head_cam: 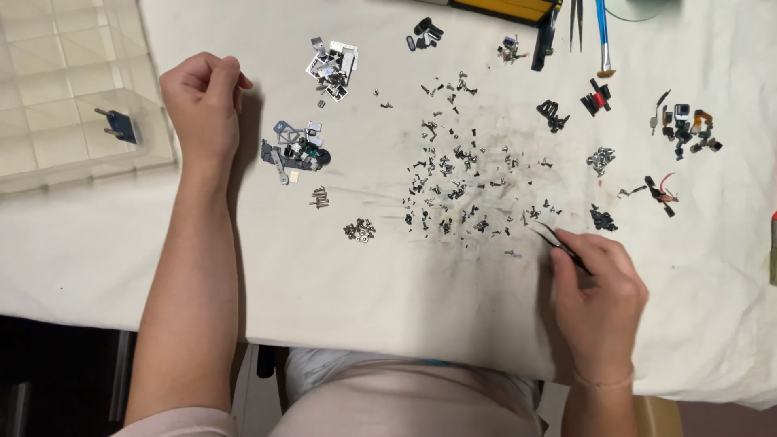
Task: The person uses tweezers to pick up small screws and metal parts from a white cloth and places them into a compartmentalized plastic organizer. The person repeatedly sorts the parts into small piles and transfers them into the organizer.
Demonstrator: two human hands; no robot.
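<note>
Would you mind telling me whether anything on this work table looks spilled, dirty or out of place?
The white cloth carries dark grey smudges under the loose scatter of tiny dark screws, beside the black tweezers in the right hand.

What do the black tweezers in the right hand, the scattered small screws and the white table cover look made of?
Black tweezers in the right hand: probably metal with a dark matte coating, thin and rigid. Scattered small screws: likely metal, some dark, some glinting silver. White table cover: apparently woven cloth, creased, smudged grey and draped over the edge.
</note>
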